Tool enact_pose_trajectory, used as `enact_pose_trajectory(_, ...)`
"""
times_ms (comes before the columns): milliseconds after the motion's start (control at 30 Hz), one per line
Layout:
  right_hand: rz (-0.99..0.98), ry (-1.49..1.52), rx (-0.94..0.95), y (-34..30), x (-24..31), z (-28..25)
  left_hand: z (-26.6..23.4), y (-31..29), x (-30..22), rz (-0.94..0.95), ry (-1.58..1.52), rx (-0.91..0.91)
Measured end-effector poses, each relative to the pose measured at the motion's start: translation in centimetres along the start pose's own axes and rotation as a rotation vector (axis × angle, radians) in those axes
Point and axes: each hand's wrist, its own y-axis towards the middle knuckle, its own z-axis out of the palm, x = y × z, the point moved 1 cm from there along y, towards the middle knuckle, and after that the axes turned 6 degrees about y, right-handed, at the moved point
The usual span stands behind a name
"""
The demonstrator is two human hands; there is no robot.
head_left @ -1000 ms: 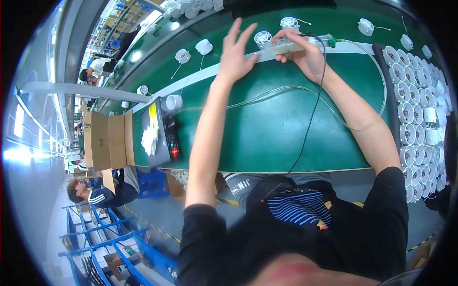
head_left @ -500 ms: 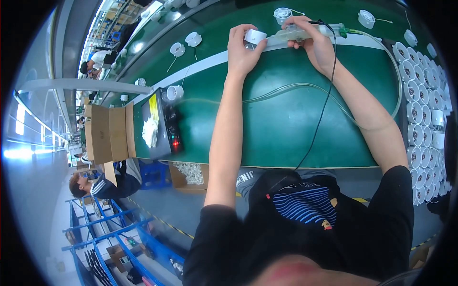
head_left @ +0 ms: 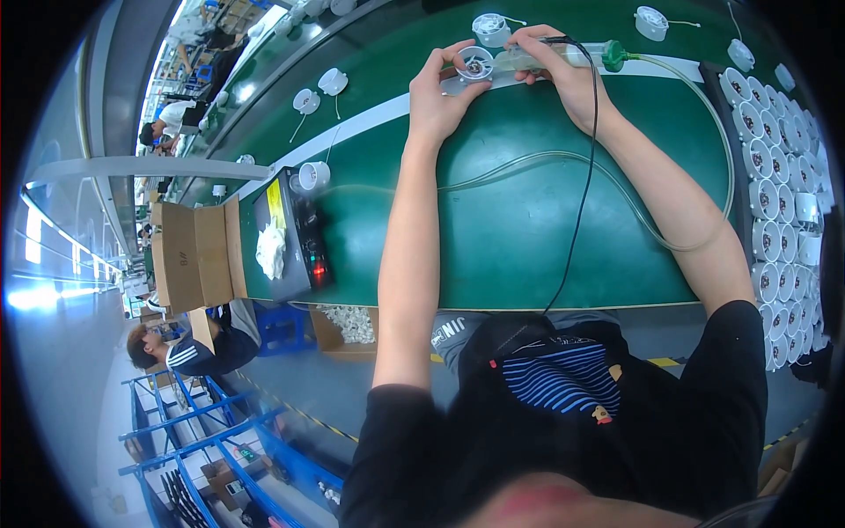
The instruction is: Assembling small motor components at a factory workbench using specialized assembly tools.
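A white round plastic housing point(head_left: 476, 66) is held between the thumb and fingers of my left hand point(head_left: 436, 101), its open side with inner parts tilted up into view. Close to its right, my right hand point(head_left: 572, 88) is wrapped round a clear dispensing syringe point(head_left: 596, 55) with a green cap point(head_left: 613, 56). The syringe's tip end points at the housing; whether it touches cannot be told. From the cap runs a clear hose point(head_left: 722, 123), and a black cable point(head_left: 588, 176) hangs down from the syringe over the green work surface point(head_left: 528, 238).
Similar housings point(head_left: 491, 29) with white leads lie on the green belt point(head_left: 396, 53) beyond. At right stand many packed housings point(head_left: 767, 201). On the left are a black control box point(head_left: 308, 238) with red lights, a white cloth point(head_left: 271, 251), another housing point(head_left: 313, 175) and a cardboard box point(head_left: 198, 255).
The housing in my left hand has turned, so its open side now shows instead of its outer wall. Both hands sit slightly further left in view, as do the housings on the belt.
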Motion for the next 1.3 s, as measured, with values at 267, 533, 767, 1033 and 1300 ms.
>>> enact_pose_trajectory(267, -0.007, -0.033, -0.009, 0.2, -0.1, 0.0, 0.0, 0.2, 0.4, 0.046, 0.081, -0.044)
enact_pose_trajectory(533, 0.022, 0.465, -0.091, 0.6, -0.3, -1.6, 1.1, 3.0, -0.1, 0.340, 0.582, -0.282)
enact_pose_trajectory(767, -0.001, 0.294, -0.041, 0.8, 0.8, -1.3, 0.6, 3.0, 1.6, -0.051, 0.564, -0.126)
enact_pose_trajectory(1033, 0.013, 0.283, 0.024, 1.3, 0.7, -2.3, 0.2, 1.5, 0.5, 0.102, 0.034, -0.064)
enact_pose_trajectory(1300, 0.003, 0.166, 0.006, 1.0, 0.2, -1.6, -0.1, 1.3, 0.2, 0.058, 0.014, 0.084)
